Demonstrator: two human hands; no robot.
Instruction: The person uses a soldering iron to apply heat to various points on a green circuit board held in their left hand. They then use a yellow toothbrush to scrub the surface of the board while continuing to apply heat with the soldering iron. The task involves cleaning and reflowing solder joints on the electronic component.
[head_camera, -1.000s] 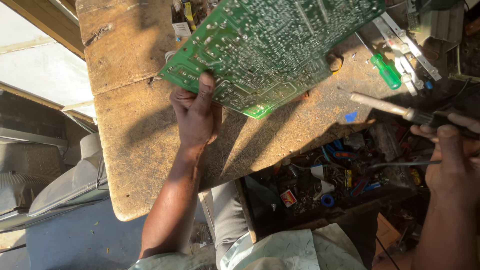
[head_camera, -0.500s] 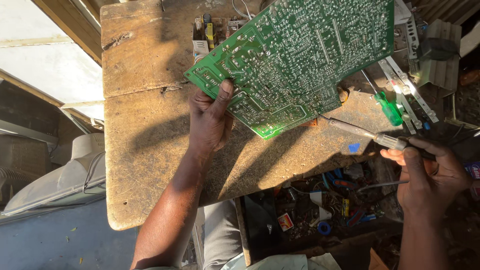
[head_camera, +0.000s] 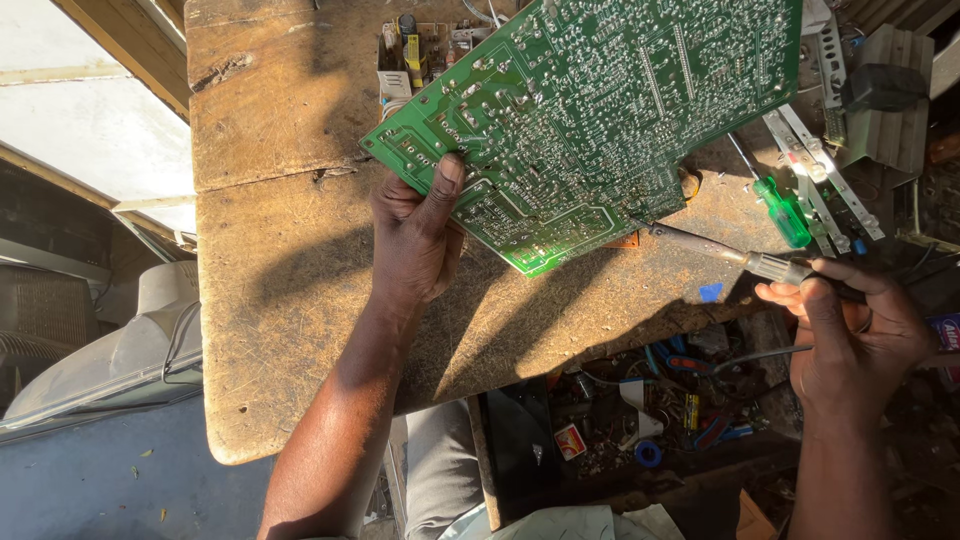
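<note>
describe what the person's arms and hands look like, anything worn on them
Both arms are bare from the forearm down: no sleeves, gloves, watch or rings show. The left hand and the right hand are uncovered, with short nails. Strong sunlight falls across them, casting hard shadows.

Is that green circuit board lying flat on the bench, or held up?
Held up, tilted. The left hand grips the circuit board by its lower edge, thumb over the solder side, above the wooden bench.
</note>
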